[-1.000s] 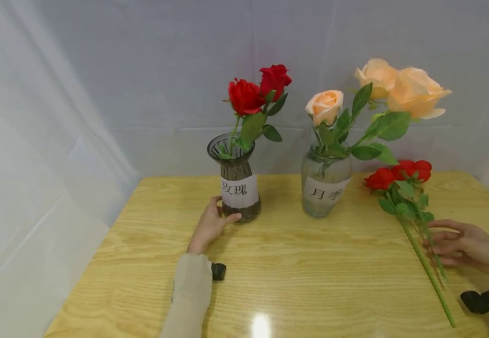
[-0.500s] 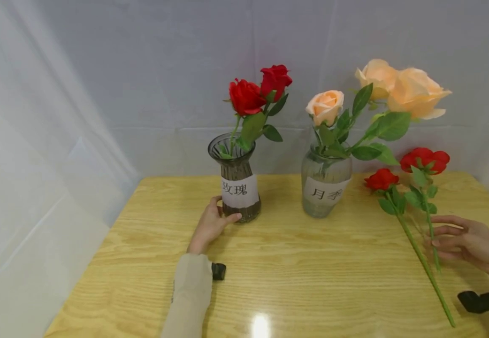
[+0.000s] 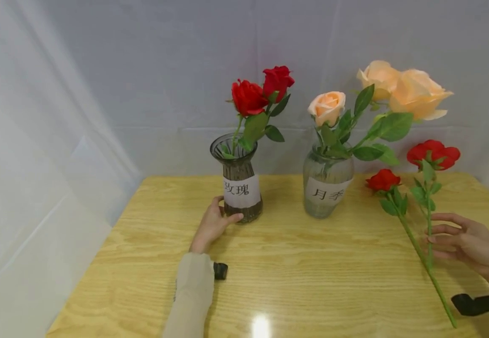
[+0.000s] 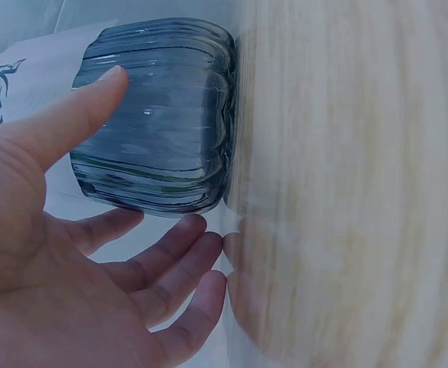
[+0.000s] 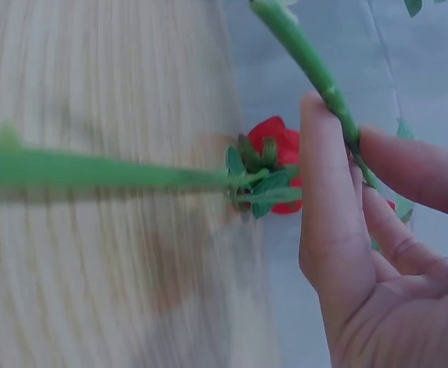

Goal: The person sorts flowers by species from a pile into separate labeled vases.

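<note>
My left hand (image 3: 212,224) holds the base of a dark ribbed glass vase (image 3: 250,215), thumb across its front. In the left wrist view the thumb lies over the glass (image 4: 159,100), the other fingers curled along its lower side. Two red roses (image 3: 249,97) stand in this vase. At the right, my right hand (image 3: 470,244) pinches the green stem of a red rose (image 3: 433,155), bloom up and raised. The stem's cut end (image 5: 293,34) shows in the right wrist view between thumb and fingers. Another red rose (image 3: 383,180) lies on the table beside that hand.
A clear glass vase (image 3: 320,209) with a labelled paper stands to the right of the dark one, holding several peach roses (image 3: 327,108). Both stand near the back edge of the wooden table (image 3: 295,277). A pale sheet (image 3: 177,70) hangs behind.
My right hand has lifted the red rose from beside the lying one; its bloom moved up and right and its stem turned more upright. The left hand stays at the vase.
</note>
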A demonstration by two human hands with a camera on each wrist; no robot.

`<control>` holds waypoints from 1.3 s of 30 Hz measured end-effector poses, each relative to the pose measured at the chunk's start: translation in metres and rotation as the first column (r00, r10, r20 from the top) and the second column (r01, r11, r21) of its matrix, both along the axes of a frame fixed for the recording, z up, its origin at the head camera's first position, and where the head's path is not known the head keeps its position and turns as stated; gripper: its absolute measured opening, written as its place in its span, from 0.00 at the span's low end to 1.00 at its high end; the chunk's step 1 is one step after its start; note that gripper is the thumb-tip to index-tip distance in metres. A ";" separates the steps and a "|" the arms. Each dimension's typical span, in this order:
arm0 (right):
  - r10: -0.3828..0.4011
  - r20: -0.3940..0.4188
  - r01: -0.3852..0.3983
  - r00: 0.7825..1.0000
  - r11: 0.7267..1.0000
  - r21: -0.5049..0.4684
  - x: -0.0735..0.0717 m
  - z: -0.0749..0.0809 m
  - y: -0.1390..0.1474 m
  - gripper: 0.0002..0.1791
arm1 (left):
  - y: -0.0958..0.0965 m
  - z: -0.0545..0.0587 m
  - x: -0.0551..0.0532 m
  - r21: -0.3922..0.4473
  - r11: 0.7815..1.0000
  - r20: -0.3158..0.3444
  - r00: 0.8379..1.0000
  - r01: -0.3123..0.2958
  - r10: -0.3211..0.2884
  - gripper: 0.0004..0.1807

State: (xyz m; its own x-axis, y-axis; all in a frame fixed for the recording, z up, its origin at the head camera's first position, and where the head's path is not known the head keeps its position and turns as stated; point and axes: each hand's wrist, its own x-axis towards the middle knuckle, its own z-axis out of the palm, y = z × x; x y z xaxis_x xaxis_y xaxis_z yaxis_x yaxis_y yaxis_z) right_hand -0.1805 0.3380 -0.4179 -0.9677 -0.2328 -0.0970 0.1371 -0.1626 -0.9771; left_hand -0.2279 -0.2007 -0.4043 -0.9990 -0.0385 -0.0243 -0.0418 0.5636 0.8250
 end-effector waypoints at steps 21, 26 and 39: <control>-0.112 0.009 0.112 0.994 0.992 -0.057 0.004 0.010 -0.027 0.20 | -0.001 -0.003 0.000 -0.014 1.000 -0.008 1.000 0.001 -0.001 0.44; -0.119 0.005 0.119 0.993 0.990 -0.080 0.006 0.013 -0.031 0.17 | 0.000 -0.003 0.000 -0.008 1.000 -0.010 1.000 0.003 -0.003 0.44; -0.160 0.012 0.160 0.987 0.978 -0.134 0.012 0.021 -0.054 0.13 | 0.001 -0.001 0.000 -0.003 1.000 -0.014 1.000 0.000 0.000 0.44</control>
State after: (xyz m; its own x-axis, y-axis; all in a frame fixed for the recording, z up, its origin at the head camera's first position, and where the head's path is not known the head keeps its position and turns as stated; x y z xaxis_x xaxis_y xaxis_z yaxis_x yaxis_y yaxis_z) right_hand -0.1684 0.2843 -0.3974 -0.9934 -0.0857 -0.0764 0.0996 -0.3120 -0.9448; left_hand -0.2277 -0.1995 -0.4055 -0.9992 -0.0380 -0.0105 -0.0302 0.5657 0.8240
